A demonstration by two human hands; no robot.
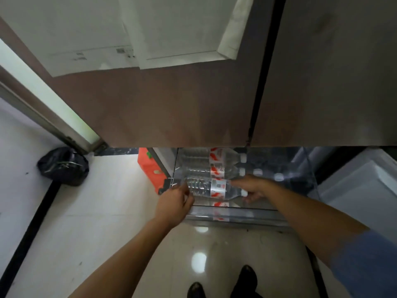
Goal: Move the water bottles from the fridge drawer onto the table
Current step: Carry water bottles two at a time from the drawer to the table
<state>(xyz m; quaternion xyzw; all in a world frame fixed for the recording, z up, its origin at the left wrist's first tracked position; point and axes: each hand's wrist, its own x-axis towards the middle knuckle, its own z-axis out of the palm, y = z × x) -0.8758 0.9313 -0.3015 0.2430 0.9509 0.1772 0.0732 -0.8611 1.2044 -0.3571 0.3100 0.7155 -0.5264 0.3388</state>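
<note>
We logged the person standing at the fridge (171,104) with the bottom drawer (236,214) pulled out toward the shoes (247,278). Water bottles lay on their sides in the drawer, caps to the right, packed side by side, likely because the shallow drawer gives no room to stand them. The front bottle (217,188) sat nearest the drawer's front wall. We marked the middle bottle (206,172) and the back bottle (199,157) just behind it, touching or nearly so. A few more white caps showed further right, too dim for us to count.

Left hand (174,201) had fingers curled round the base end of the front bottle. Right hand (249,188) wrapped the neck end, thumb on top, fingers under by the cap. Both hands gripped the same bottle, one at each end. We judged that a sensible hold for a smooth bottle lying flat: it comes up level and clears the drawer wall without rolling. We could not tell whether it had left the drawer floor.

We judged the task early: lift not done, at least three bottles in the drawer, table not in view. Next move needs a straight raise over the front wall, then a turn away.

Off task: black bag (63,166) on the floor at left, orange pack (150,168) beside the fridge
</note>
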